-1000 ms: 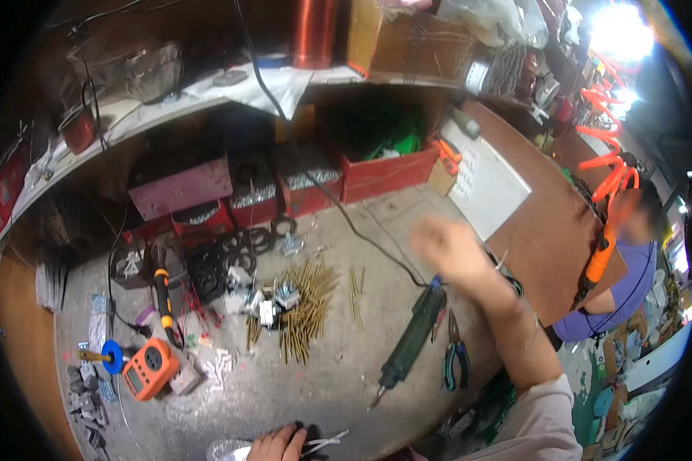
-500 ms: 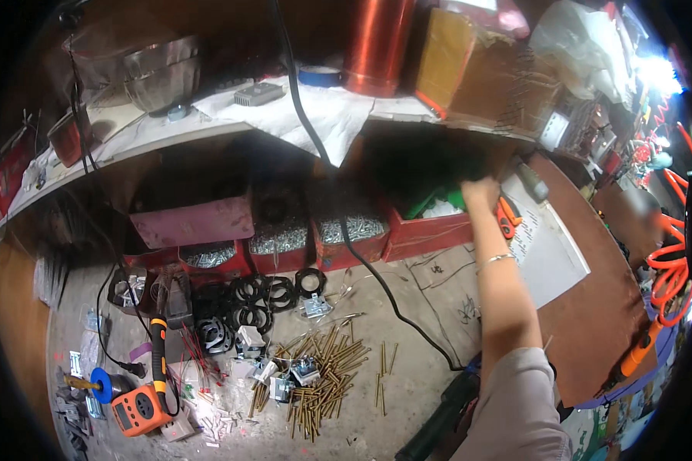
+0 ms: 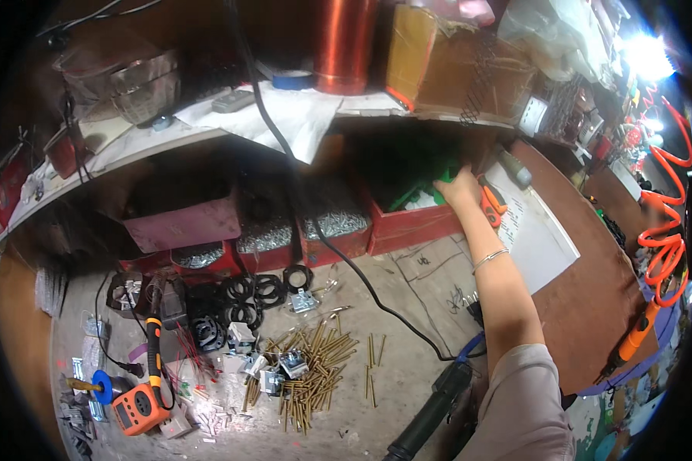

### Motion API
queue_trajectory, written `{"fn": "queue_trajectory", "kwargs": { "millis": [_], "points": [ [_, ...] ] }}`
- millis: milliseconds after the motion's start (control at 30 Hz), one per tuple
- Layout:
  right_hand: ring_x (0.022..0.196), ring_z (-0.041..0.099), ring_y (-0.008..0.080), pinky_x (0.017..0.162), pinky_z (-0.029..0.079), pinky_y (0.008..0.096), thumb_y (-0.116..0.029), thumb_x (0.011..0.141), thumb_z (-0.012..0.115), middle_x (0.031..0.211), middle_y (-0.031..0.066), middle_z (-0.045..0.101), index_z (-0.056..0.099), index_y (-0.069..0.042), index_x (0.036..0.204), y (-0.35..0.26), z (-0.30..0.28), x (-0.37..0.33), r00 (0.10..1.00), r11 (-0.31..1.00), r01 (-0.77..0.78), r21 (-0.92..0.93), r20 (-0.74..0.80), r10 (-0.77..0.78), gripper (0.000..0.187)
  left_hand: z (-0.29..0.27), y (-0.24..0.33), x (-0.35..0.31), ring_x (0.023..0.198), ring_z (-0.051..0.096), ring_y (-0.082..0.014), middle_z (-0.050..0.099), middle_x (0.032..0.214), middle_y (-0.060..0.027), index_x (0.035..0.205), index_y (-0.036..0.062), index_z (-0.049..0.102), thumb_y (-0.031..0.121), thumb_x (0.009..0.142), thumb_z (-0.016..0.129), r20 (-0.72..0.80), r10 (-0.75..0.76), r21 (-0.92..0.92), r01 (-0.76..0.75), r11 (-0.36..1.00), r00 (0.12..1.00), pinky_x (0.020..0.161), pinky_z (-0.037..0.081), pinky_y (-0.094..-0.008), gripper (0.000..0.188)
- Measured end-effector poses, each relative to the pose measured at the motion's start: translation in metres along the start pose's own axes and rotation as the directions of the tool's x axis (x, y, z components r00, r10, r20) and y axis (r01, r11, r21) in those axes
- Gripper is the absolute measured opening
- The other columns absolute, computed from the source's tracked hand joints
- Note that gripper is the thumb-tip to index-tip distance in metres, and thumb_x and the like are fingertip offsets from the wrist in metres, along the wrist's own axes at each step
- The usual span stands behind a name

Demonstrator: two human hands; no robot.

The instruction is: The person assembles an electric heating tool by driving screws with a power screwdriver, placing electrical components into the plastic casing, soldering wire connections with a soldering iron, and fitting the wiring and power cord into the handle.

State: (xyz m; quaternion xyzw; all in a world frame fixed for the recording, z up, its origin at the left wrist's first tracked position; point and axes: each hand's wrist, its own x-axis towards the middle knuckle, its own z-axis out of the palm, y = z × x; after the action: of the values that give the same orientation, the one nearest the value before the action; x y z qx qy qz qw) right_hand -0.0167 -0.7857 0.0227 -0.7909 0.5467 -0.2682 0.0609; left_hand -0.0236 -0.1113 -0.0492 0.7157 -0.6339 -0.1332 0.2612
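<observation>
- hands: the right hand (image 3: 459, 190) is now at the red bin (image 3: 409, 230) under the shelf, while the left hand, at the bottom edge a second ago, is out of view.
- the right thumb and forefinger stand a little apart over the green pieces (image 3: 402, 202); whether they are closed on one, i cannot tell. nor can i tell what the left hand is doing.
- the green pieces lie inside that bin, beside some white ones, behind its front wall.
- a second ago this same hand was a blur above the bench, near the electric screwdriver (image 3: 430, 415); the work now sits at the bin, with the screwdriver lying unheld beside the forearm.
- an orange-handled tool (image 3: 494, 203) stands just right of the bin, near the wrist, with a white sheet (image 3: 547, 250) beyond it.
- brass-coloured screws (image 3: 323, 376) remain heaped on the bench with small metal terminal parts on top, well apart from the reaching hand.
</observation>
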Motion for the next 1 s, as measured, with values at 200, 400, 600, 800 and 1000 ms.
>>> {"fn": "queue_trajectory", "kwargs": {
  "millis": [200, 400, 600, 800, 1000],
  "points": [
    [0.11, 0.062, 0.0386, 0.092, 0.051, 0.0435, -0.041, 0.07, 0.078, 0.118, 0.0268, 0.063, 0.038, -0.002, 0.141, -0.013, -0.073, 0.024, 0.996, 0.991, 0.001, -0.135, -0.093, -0.014, 0.09, -0.004, -0.003, 0.0, 0.109, 0.055, -0.0402, 0.053, 0.131, -0.021, 0.128, 0.0009, 0.054, 0.02, 0.084, 0.055, 0.068, -0.013, -0.093, 0.019, 0.995, 0.998, 0.088, 0.046, -0.048, 0.048],
    [0.109, 0.062, 0.028, 0.092, 0.049, 0.0363, -0.034, 0.073, 0.076, 0.121, 0.0197, 0.062, 0.043, -0.001, 0.139, 0.061, -0.143, -0.027, 0.997, 0.945, 0.035, 0.325, 0.049, -0.053, 0.081, 0.011, -0.002, -0.014, 0.112, 0.054, -0.0378, 0.053, 0.133, -0.0189, 0.13, 0.0032, 0.053, 0.02, 0.084, 0.055, 0.054, -0.029, -0.02, 0.031, 0.999, 0.998, 0.09, 0.045, -0.0474, 0.048],
    [0.101, 0.062, 0.022, 0.09, 0.049, 0.0326, -0.03, 0.076, 0.08, 0.121, 0.0182, 0.059, 0.027, 0.006, 0.147, 0.117, -0.155, -0.073, 0.924, 0.788, -0.111, 0.606, 0.355, -0.142, 0.096, 0.009, -0.012, -0.009, 0.111, 0.054, -0.037, 0.053, 0.133, -0.0174, 0.129, 0.0048, 0.054, 0.018, 0.083, 0.055, 0.044, 0.008, -0.007, -0.007, 1.0, 0.999, 0.09, 0.046, -0.046, 0.048],
    [0.102, 0.064, 0.0336, 0.09, 0.049, 0.0391, -0.034, 0.074, 0.078, 0.111, 0.0209, 0.066, 0.056, -0.002, 0.129, 0.057, -0.115, -0.078, 0.926, 0.982, 0.185, -0.049, 0.343, -0.157, 0.067, 0.013, -0.008, -0.009, 0.109, 0.055, -0.0364, 0.054, 0.132, -0.0171, 0.128, 0.0049, 0.055, 0.018, 0.084, 0.055, 0.039, -0.001, 0.027, 0.0, 1.0, 0.999, 0.089, 0.046, -0.046, 0.046],
    [0.126, 0.047, 0.0416, 0.102, 0.045, 0.0465, -0.026, 0.073, 0.076, 0.138, 0.0206, 0.048, 0.046, -0.014, 0.141, -0.036, -0.029, 0.043, 0.909, 0.875, 0.412, -0.253, 0.043, -0.416, 0.075, 0.016, -0.007, -0.016, 0.107, 0.057, -0.0353, 0.055, 0.131, -0.0162, 0.127, 0.0052, 0.056, 0.021, 0.084, 0.055, 0.006, 0.002, 0.073, -0.002, 0.997, 1.0, 0.087, 0.047, -0.0437, 0.046]
  ]
}}
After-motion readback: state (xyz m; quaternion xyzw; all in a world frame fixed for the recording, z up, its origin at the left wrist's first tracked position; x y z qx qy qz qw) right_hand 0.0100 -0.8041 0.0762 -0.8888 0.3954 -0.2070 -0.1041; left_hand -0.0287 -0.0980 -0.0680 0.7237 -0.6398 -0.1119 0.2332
